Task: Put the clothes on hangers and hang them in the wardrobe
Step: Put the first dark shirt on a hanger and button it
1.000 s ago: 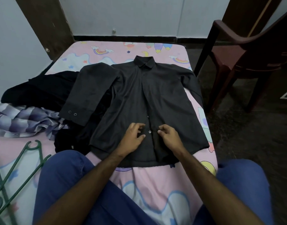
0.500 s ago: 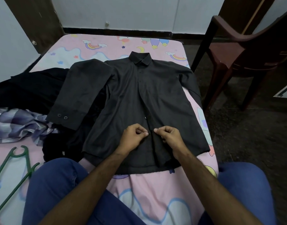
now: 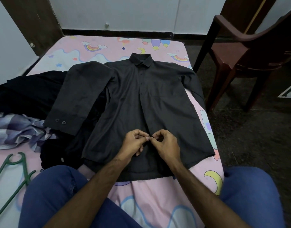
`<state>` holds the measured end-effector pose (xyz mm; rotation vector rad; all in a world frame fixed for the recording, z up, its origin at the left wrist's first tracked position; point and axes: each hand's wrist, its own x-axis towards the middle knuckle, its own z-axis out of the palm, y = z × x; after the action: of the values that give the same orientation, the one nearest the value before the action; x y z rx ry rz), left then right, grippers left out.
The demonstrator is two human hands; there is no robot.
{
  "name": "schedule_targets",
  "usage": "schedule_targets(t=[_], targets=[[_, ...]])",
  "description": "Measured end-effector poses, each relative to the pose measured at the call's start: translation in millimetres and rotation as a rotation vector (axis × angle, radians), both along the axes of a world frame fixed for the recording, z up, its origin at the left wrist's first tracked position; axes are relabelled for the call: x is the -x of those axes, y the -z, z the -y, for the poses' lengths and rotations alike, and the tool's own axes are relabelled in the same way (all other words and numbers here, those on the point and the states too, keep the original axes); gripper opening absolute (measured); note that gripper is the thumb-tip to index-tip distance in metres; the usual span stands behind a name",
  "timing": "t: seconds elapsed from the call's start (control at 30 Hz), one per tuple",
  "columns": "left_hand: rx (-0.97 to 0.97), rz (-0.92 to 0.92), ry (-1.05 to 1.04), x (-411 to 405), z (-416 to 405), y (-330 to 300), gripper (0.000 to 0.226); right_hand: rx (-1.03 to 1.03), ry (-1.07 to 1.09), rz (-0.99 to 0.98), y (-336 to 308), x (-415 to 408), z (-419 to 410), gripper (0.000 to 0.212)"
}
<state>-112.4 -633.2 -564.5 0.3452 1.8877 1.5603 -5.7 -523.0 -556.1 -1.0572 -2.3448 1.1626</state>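
At the shirt's (image 3: pixel 141 102) lower placket, pinched shut between left hand (image 3: pixel 134 142) and right hand (image 3: pixel 164 143), a button could be missed if the edges slip.

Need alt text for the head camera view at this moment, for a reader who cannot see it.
Both hands, left hand and right hand, pinch the front placket of a dark shirt laid flat on a pink patterned bed. Other clothes lie heaped to the left above green hangers, and a brown chair stands to the right.
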Motion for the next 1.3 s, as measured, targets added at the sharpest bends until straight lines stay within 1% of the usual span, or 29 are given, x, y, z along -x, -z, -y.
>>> schedule_targets(t=[0.3, 0.37, 0.47, 0.57, 0.63, 0.67, 0.73, 0.83, 1.1, 1.2, 1.3], targets=[[-0.011, 0.016, 0.007, 3, -1, 5, 0.005, -0.006, -0.036, 0.014, 4, -1, 0, 0.010], [-0.020, 0.018, -0.004, 2, -2, 5, 0.008, 0.031, -0.055, 0.014, 6, -2, -2, 0.013], [-0.020, 0.013, -0.017, 1, -2, 6, 0.009, 0.096, -0.112, -0.017, 5, -4, -3, 0.024], [-0.041, 0.029, -0.022, 2, -3, 4, 0.005, 0.217, -0.158, -0.094, -3, -7, -10, 0.018], [-0.050, 0.034, -0.015, 2, -3, 2, 0.015, 0.236, -0.174, -0.086, -4, -8, -14, 0.015], [-0.041, 0.019, -0.009, 2, -3, 1, 0.019, 0.221, -0.172, -0.071, -2, -8, -15, 0.012], [-0.011, -0.033, -0.009, 1, -4, 2, 0.018, 0.175, -0.157, -0.030, 1, -8, -12, 0.005], [0.026, -0.084, -0.023, 1, -5, 8, 0.012, 0.101, -0.119, 0.036, 1, -5, -7, 0.010], [0.017, -0.115, -0.035, 0, -4, 12, 0.009, 0.053, -0.093, 0.120, -6, -1, -5, 0.016], [-0.011, -0.114, -0.053, 1, -5, 12, 0.015, 0.015, -0.100, 0.141, -8, -1, -4, 0.017], [0.010, -0.161, -0.055, 0, -5, 13, 0.023, -0.030, -0.109, 0.172, -7, -1, -1, 0.018]])
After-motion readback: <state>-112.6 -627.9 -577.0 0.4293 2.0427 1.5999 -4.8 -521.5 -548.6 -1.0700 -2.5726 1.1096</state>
